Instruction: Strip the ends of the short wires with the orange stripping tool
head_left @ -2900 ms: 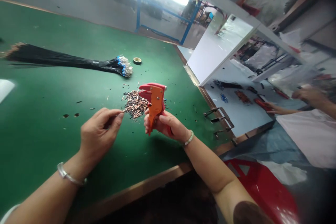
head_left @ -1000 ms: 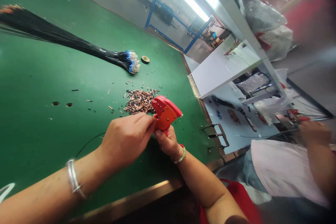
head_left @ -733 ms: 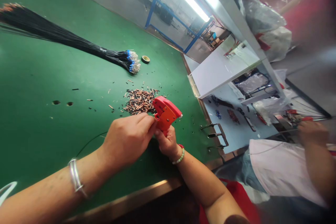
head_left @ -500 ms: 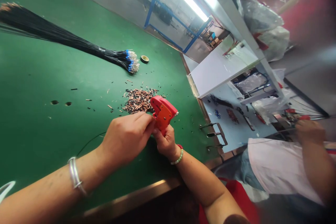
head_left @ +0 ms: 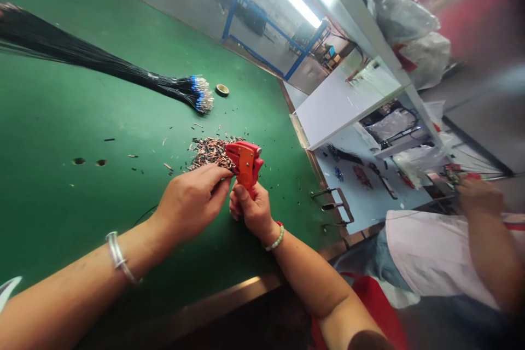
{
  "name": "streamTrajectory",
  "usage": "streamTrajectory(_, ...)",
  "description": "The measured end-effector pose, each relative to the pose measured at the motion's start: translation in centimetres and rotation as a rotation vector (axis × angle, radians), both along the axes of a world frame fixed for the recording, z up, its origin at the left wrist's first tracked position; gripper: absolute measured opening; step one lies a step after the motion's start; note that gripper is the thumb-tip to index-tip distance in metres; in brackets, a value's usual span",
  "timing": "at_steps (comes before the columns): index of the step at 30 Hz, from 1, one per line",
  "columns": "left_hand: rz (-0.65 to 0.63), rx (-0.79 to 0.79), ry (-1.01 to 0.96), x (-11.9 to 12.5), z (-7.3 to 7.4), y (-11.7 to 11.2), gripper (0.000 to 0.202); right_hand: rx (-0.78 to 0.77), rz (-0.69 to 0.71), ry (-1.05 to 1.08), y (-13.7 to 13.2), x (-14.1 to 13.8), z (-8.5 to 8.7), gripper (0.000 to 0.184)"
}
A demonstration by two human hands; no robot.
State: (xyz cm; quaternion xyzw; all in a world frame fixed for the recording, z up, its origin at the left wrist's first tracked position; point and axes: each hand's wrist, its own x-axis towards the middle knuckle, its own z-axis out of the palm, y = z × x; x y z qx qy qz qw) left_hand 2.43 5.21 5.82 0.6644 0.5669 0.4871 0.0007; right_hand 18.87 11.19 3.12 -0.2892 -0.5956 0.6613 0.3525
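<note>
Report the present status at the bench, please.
Right grip holding red-orange wire stripper; left grip pinching black wire beside it; small scraps piled behind.

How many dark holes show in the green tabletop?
2. They sit side by side left of the pile of clippings: one hole farther left, the other hole nearer the left hand. More may be hidden under the pile or wire bundle.

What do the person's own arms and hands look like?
The left hand and right hand wear no gloves. The bare left forearm has a shiny silver-coloured bangle; the bare right forearm has a bracelet of round, pale green and red beads.
</note>
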Motion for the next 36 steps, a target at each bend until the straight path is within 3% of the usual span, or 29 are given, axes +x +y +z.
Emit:
streamTrajectory(6, 0.021, -0.037, -0.117, -1.0, -0.6, 0.1, 0.028, -0.177, 0.059, 0.099, 1.5, 0.9, 0.8, 0.05)
streamTrajectory(14, 0.035, -0.091, -0.268, -2.3, 0.5, 0.1, 0.022, -0.255, 0.292, 0.111, 2.0, 2.0, 1.8, 0.061)
streamTrajectory(18, 0.059, -0.105, -0.375, -2.5, 1.2, -0.2, 0.015, -0.301, 0.368, 0.102, 2.4, 2.8, 2.3, 0.048)
streamTrajectory(22, -0.001, -0.099, -0.401, -2.5, 1.7, -0.3, 0.013, -0.397, 0.407, 0.083, 2.7, 3.2, 2.6, 0.041)
streamTrajectory(29, -0.089, -0.143, -0.376, -2.3, 2.2, -0.3, 0.014, -0.387, 0.556, 0.066, 2.7, 3.3, 2.6, 0.047)
streamTrajectory(36, -0.171, -0.164, -0.392, -2.4, 2.6, -0.3, 0.015, -0.355, 0.551, 0.069, 2.5, 3.6, 2.8, 0.042)
